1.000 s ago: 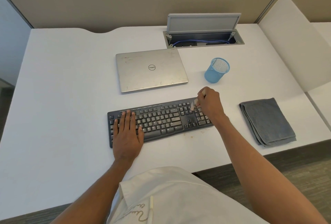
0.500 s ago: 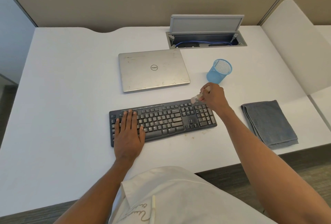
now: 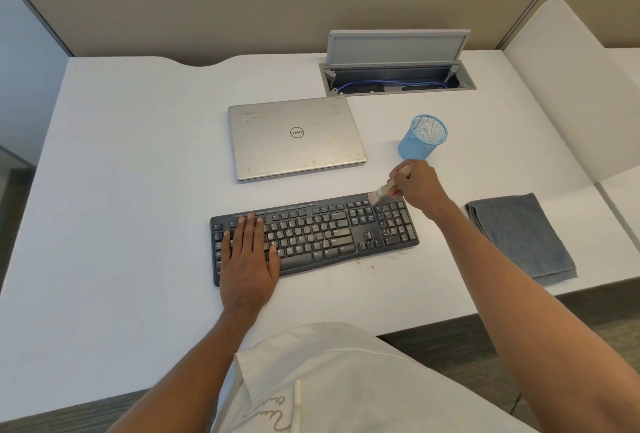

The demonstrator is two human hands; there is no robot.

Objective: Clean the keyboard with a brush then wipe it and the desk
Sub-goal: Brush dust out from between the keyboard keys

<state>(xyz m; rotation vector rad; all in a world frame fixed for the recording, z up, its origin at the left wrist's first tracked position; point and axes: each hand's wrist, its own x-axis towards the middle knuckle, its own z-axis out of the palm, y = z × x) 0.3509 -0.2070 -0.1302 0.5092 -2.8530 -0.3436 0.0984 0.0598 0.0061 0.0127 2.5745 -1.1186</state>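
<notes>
**A:** Status: our right hand [image 3: 420, 186] grips the brush [image 3: 382, 190] by the handle. Bristles are at the far right corner of the keyboard [image 3: 329, 235], above the numpad. Our left hand [image 3: 249, 259] lies flat, fingers straight, pressing the keyboard's left end onto the desk [image 3: 121, 190].

**B:** Risks?

**A:** Crumbs [image 3: 391, 223] sit on the numpad keys. If we sweep toward the near edge, they land by the brownish specks [image 3: 372, 261] on the desk, so more to wipe. If we flick too hard, grit prob hits the closed Dell laptop [image 3: 294, 138] just behind. If our left hand lifts, the keyboard likely skids.

**B:** Anything in the way?

**A:** Blue mesh pen cup [image 3: 420, 138] is just behind our right hand, so a back-swing w/ the handle could tip it. Folded grey cloth [image 3: 519, 235] lies to the right, well apart from the keyboard. Wipe step not started imo. Cable hatch [image 3: 398, 79] at the back is open, lid up, blue cable inside. Debris could drop in there.
</notes>
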